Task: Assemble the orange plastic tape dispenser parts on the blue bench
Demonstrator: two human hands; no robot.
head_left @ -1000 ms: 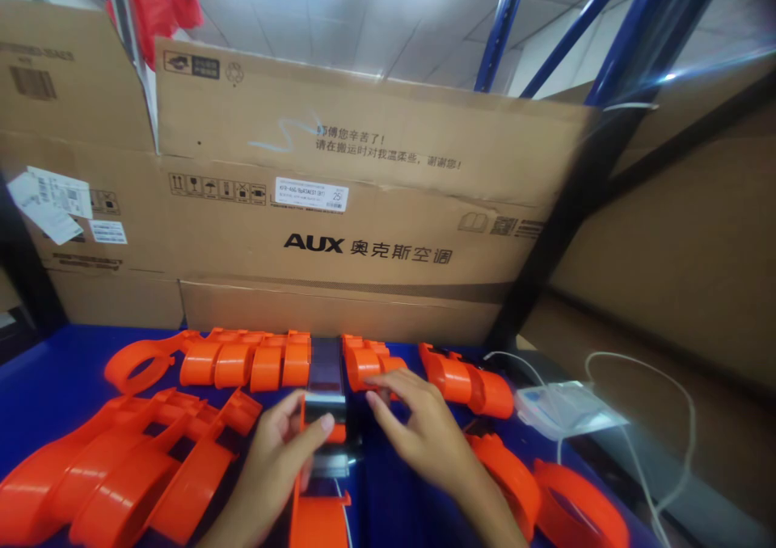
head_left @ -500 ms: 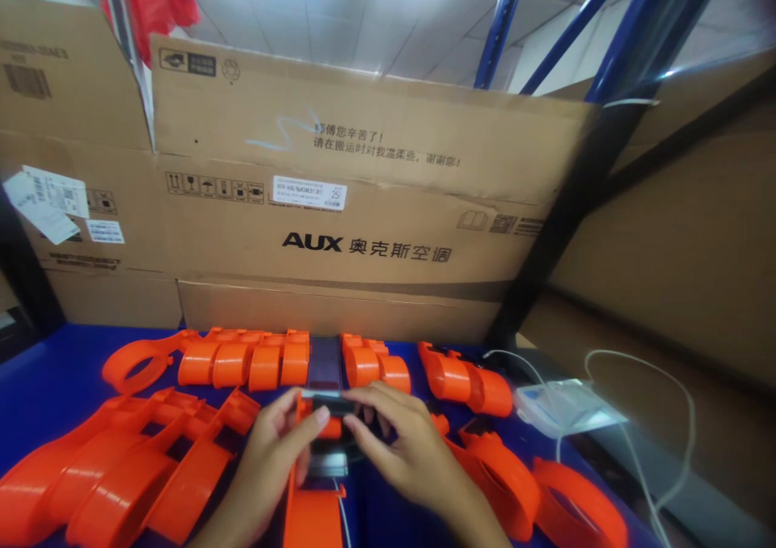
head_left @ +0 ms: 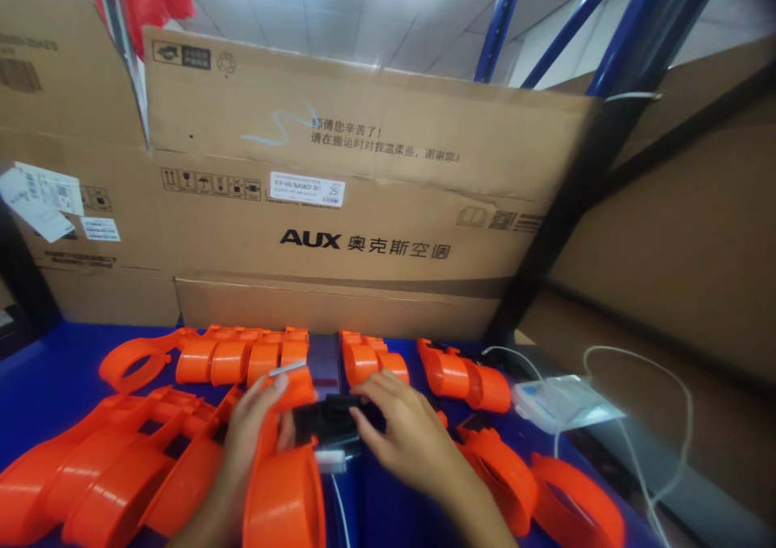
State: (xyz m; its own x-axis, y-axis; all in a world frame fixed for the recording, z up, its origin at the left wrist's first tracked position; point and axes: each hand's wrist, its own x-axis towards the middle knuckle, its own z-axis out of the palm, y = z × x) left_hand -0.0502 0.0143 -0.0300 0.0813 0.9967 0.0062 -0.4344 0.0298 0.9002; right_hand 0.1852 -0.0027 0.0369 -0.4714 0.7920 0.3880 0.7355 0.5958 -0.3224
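My left hand [head_left: 246, 423] is closed round the arm of an orange plastic ring bracket [head_left: 284, 495], whose wide ring hangs toward me. A thin pale strip [head_left: 287, 368] lies at the bracket's upper end, by my left thumb. In the fingertips of my right hand [head_left: 403, 435] is a black part [head_left: 332, 417], dark and blurred, reaching across to the bracket. Whether the two pieces touch is hard to make out. Just below the black part shows a small pale block [head_left: 331, 461], partly covered, with a white cable [head_left: 341, 507] beneath it.
More orange ring brackets stand in rows on the blue surface [head_left: 73, 354], at left [head_left: 115, 475], back [head_left: 230, 358] and right [head_left: 575, 499]. A clear plastic packet [head_left: 567, 402] and white cord [head_left: 685, 419] lie at right. Cardboard [head_left: 364, 200] walls the back.
My left hand has moved left and tilted the orange bracket, bringing its ring into fuller view. The black part is now to the bracket's right, in my right fingers.
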